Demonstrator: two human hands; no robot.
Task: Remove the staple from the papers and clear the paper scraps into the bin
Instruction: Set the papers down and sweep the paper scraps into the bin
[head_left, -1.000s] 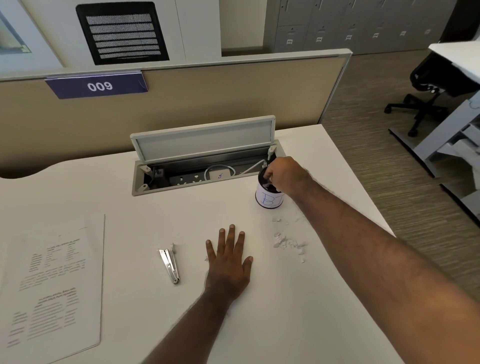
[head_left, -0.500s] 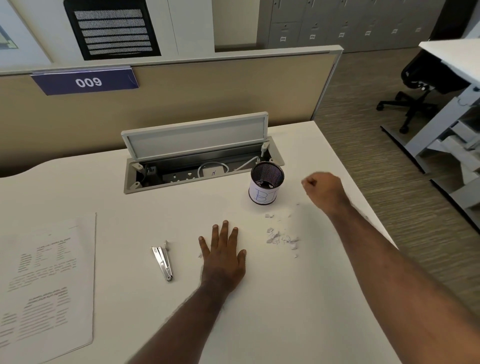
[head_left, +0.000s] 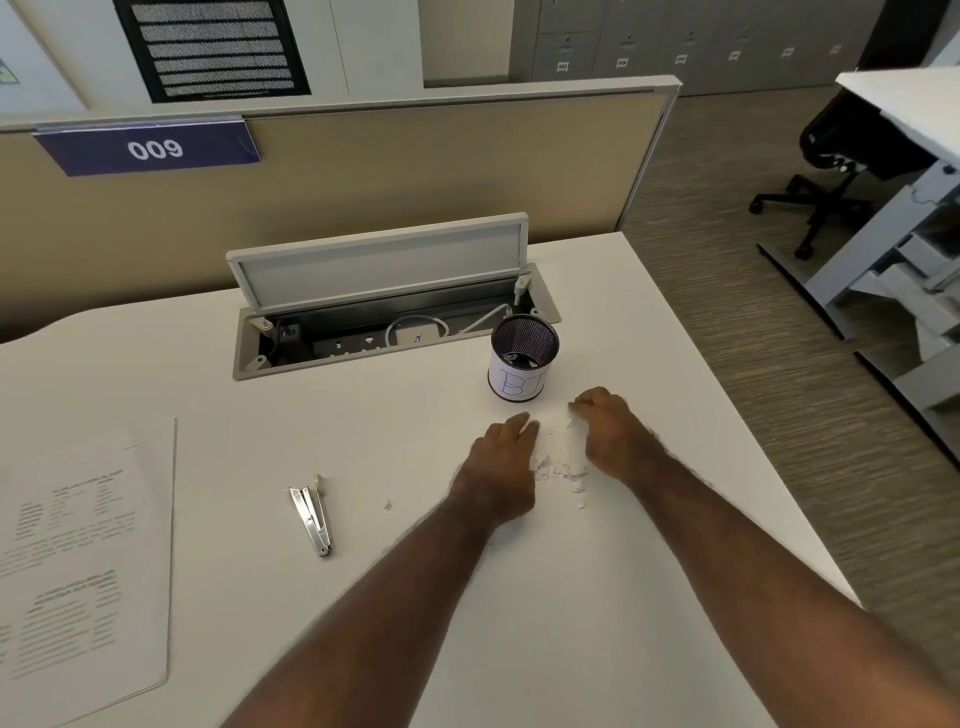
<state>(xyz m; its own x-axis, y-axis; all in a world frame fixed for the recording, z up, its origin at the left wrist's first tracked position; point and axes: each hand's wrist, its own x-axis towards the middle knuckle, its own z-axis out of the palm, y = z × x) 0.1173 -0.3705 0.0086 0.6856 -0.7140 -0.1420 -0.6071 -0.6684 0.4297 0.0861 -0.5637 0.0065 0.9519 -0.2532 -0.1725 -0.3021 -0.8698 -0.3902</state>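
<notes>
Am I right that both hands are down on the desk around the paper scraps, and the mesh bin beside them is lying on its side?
Not quite. The head view shows the mesh bin standing upright. The left hand and right hand do flank the paper scraps on the desk.

White desk (head_left: 597, 597), top matte and plain. Landmark: mesh bin (head_left: 523, 358), upright near the far right edge, white label wrapped round its lower half.

- Left of the bin, touching its far side: recessed cable tray (head_left: 363, 338), lid propped open.
- Just in front of the bin: paper scraps (head_left: 563, 467), a loose cluster, both hands resting on the desk either side of it.
- One stray scrap (head_left: 387, 504) front-left of the bin.
- Farther front-left: metal staple remover (head_left: 311, 514), lying flat.
- Far left of the bin, at the desk edge: printed papers (head_left: 83, 561), flat.
</notes>
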